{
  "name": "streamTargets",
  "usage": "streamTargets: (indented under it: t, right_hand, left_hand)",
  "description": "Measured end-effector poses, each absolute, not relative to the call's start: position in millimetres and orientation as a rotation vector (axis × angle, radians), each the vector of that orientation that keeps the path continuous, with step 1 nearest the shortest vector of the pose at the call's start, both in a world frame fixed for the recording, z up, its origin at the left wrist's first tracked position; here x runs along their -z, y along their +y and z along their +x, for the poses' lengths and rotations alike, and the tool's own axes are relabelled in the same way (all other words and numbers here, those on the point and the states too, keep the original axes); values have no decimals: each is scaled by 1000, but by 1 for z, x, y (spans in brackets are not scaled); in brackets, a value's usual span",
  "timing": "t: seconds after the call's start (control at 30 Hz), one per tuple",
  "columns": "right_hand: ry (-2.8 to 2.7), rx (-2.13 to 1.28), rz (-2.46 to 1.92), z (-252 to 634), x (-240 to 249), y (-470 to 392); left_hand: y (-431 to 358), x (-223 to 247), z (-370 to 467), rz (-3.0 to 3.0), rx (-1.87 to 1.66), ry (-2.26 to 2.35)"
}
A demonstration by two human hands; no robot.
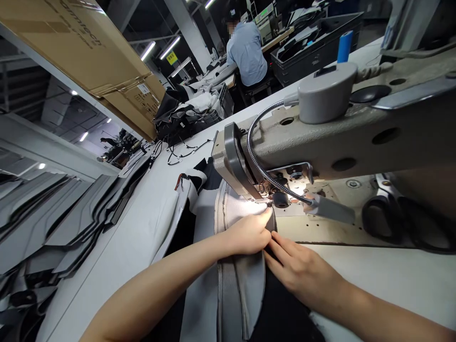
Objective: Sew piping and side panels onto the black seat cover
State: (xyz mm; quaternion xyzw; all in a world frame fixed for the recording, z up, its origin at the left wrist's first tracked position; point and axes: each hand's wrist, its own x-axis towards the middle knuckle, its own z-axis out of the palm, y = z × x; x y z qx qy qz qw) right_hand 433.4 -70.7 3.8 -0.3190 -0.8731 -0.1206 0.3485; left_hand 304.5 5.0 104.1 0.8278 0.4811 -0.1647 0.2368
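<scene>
A grey and black fabric piece (228, 285) with stitched seams lies under the head of a sewing machine (342, 142). My left hand (249, 232) presses on the fabric just in front of the lit needle area, its fingers curled together and the index finger pointing at the presser foot. Right beside it, my right hand (299, 266) holds the fabric's right edge, fingertips close together against the dark part. A small lamp (331, 209) on a flexible metal tube lights the spot. The needle tip itself is hard to make out.
Black-handled scissors (384, 213) lie on the machine bed at the right. Stacked grey panels (71, 213) fill the left side. Behind are a large cardboard box (78, 52), a dark crate (313, 52), a blue thread spool (344, 46) and a seated person in a light blue shirt (247, 52).
</scene>
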Motion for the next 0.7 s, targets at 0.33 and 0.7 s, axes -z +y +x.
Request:
streamTargets:
  t: [0.33, 0.7]
  right_hand:
    - [-2270, 41, -827, 457, -17, -58]
    - [-2258, -75, -772, 430, -9, -68]
  left_hand:
    - [-59, -111, 280, 2259, 767, 1331]
    - [-46, -128, 259, 2108, 338, 1245]
